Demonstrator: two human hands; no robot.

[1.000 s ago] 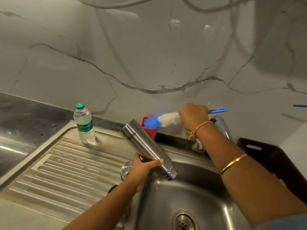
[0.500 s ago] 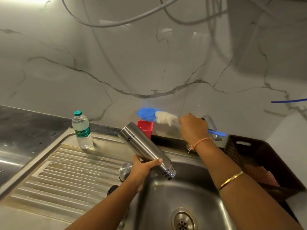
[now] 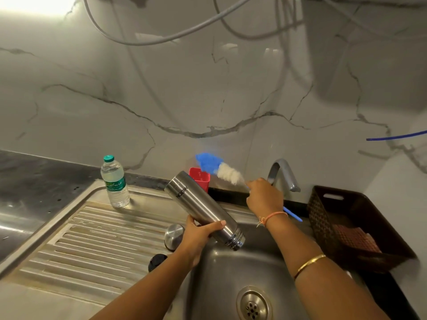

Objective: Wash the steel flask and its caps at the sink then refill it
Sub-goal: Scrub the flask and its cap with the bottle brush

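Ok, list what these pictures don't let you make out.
Head view only:
- steel flask: inside unseen; its mouth tilts down toward the sink.
- black cap: partly covered by the left forearm.
- bottle brush: head motion-blurred, handle's middle hidden in the right hand.
- red holder: partly behind the flask.

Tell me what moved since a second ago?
The right hand raised the bottle brush, lifting its head off the red cup. The left hand still holds the steel flask tilted over the sink; caps and water bottle stayed.
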